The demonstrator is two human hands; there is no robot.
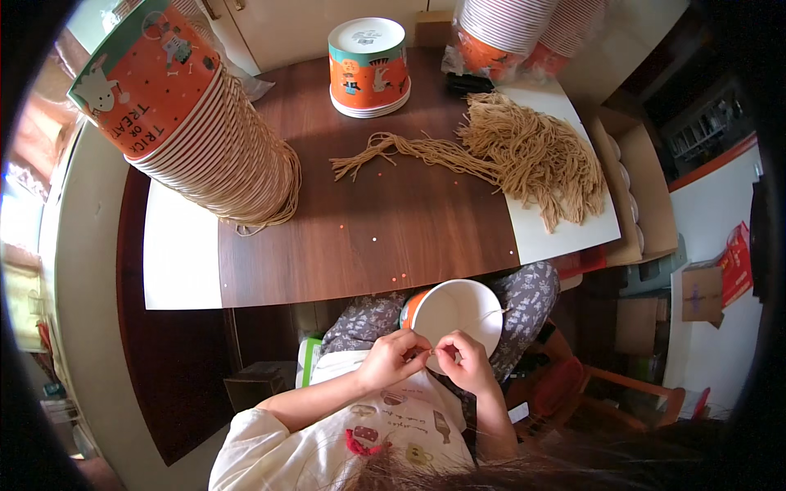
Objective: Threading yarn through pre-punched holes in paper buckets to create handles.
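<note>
A paper bucket (460, 304), white inside and orange outside, sits tilted in my lap with its opening facing up. My left hand (398, 358) and my right hand (463, 362) meet at its near rim, both closed in a pinch. Between the fingertips shows a tiny bit of tan cord, mostly hidden by the fingers. A short cord end (491, 313) pokes through the bucket's wall on the right side. On the table, a loose bundle of tan cords (532, 155) lies at the right, with several strands stretching left.
A tall leaning stack of orange buckets with cord loops (213, 147) stands on the table's left. One short inverted stack (368, 69) is at the back middle. Bagged buckets (503, 33) stand back right, near a black object (469, 83). Small paper dots dot the brown table (311, 254).
</note>
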